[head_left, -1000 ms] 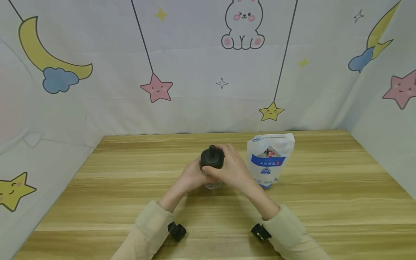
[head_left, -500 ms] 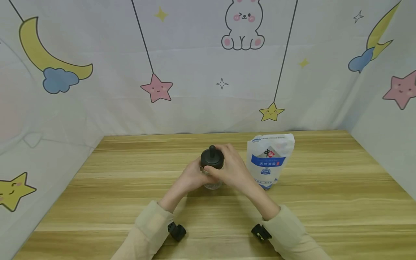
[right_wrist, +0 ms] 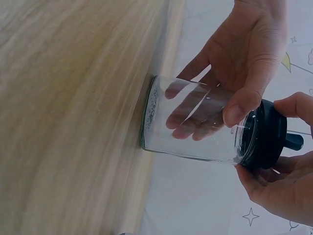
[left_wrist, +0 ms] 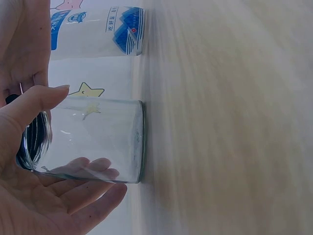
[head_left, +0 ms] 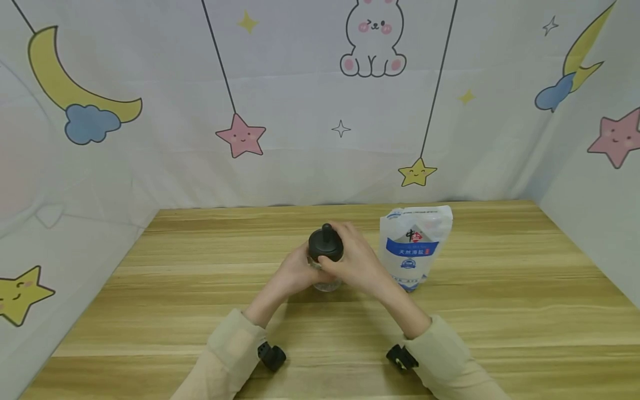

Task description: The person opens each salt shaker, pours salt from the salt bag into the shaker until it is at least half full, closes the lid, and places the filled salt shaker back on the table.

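Note:
A clear glass jar stands upright on the table, its base speckled in the right wrist view. A black lid with a short knob or spout sits on top. My left hand holds the glass body around its upper part, thumb on one side and fingers on the other. With fingers and thumb on opposite sides of its edge, my right hand grips the lid. In the head view the hands hide most of the glass; only the jar's foot shows below them.
Right of the jar, close to my right hand, stands a white and blue pouch of salt. The wooden table ends at a white cloth backdrop with printed stars, moons and a rabbit. Each sleeve carries a small black camera.
My right thumb has shifted slightly to the right along the lid's edge. The left hand, the jar and the pouch stay where they were.

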A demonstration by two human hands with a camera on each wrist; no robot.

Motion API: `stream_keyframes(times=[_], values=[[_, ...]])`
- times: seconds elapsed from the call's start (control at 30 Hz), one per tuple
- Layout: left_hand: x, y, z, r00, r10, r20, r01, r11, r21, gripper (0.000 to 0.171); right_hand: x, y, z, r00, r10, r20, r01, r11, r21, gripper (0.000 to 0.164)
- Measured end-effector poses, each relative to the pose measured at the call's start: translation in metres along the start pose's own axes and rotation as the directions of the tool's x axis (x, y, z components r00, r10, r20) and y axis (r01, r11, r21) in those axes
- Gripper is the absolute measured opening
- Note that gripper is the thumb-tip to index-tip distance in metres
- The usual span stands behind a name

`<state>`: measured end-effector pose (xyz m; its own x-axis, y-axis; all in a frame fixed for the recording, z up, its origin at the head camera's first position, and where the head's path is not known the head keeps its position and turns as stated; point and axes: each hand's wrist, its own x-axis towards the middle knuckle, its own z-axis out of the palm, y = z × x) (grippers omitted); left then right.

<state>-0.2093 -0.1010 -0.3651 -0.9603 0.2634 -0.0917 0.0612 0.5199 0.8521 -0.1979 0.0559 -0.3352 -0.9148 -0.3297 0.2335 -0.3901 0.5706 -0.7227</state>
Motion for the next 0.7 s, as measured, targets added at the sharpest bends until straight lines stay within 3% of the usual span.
stream_keyframes(times=[0.33, 0.53, 0.7], values=[[0.0004, -0.0006, -0.0004, 1.0, 0.018, 0.014, -0.018, 1.0, 0.003, 0.072, 0.0002, 0.0016, 0.0005, 1.0, 0.026, 0.003, -0.027, 0.999, 0.027, 0.072], [0.0008, -0.0021, -0.0007, 0.998, 0.059, 0.036, -0.058, 0.998, -0.015, 0.071, -0.0004, -0.0009, 0.0, 0.997, 0.068, -0.041, -0.068, 0.998, 0.001, 0.075], [-0.0002, -0.0012, -0.0006, 0.999, 0.044, 0.025, -0.043, 0.999, -0.031, 0.07, 0.0004, -0.0016, -0.0002, 0.995, 0.075, -0.062, -0.076, 0.997, -0.016, 0.074]])
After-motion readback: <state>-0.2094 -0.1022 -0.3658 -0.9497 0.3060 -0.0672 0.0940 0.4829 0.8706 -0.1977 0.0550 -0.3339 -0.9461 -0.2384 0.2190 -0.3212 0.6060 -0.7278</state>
